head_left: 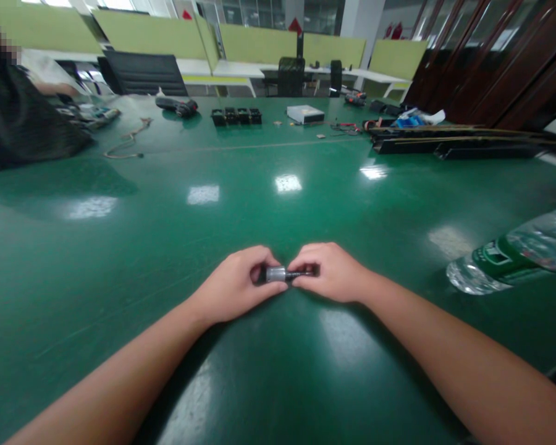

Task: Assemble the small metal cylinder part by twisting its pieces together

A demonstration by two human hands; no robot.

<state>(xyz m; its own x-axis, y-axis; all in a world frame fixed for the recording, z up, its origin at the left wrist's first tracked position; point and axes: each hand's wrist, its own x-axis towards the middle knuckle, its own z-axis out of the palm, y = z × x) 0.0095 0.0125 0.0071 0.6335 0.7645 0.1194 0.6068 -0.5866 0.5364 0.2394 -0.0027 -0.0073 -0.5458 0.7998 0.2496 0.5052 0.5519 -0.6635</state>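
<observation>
A small cylindrical part (276,274) with a silver body and a thinner black end lies level between my two hands, low in the middle of the head view. My left hand (241,281) is closed around its silver left portion, thumb below and fingers above. Pinched in my right hand (328,272) is the dark, narrow right portion. Both hands rest close to the green table (278,216), fingertips almost meeting. The exact kind of part is too small to make out, and fingers cover its ends.
A plastic bottle (514,253) with a green label lies on its side at the right. Along the far edge are a power tool (176,107), black blocks (236,116), a white box (305,114) and dark rails (445,142). A person in dark clothing (23,117) is at the left.
</observation>
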